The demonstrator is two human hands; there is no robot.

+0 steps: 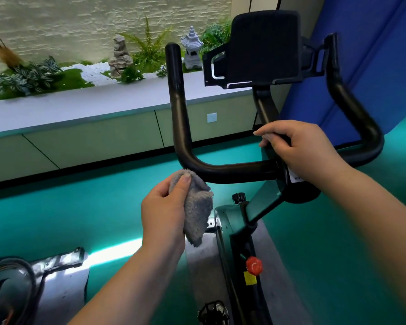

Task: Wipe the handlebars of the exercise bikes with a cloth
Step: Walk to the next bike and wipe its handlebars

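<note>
Left hand (164,207) has the grey cloth (196,207) bunched up: thumb on top, fingers (183,184) curled round it, pinching it tight. Most of the cloth hangs down below the palm.

Key relation: the handlebar (232,171) sits just above and to the right of my left fingers. The cloth's top edge is right at the underside of the left bend, where the cross section turns up into the left horn (177,102). Touching or a hair short, can't tell from here.

Axes: the cross section runs left-right toward the centre clamp; the horn runs up and away from me, tilted slightly left. From the bend I can go either way, and the cloth is nearest the bend itself.

Right hand (298,148) is curled round the stem at the centre, just below the console (263,48), bracing the bike. It's closer to the right horn (352,109) but carries no cloth, so wiping falls to the left.

My read: left side is next. Wrap the cloth over the bar at the bend, then slide along its axis. Right horn is well apart from the cloth; it needs a reach across or a hand swap.
</note>
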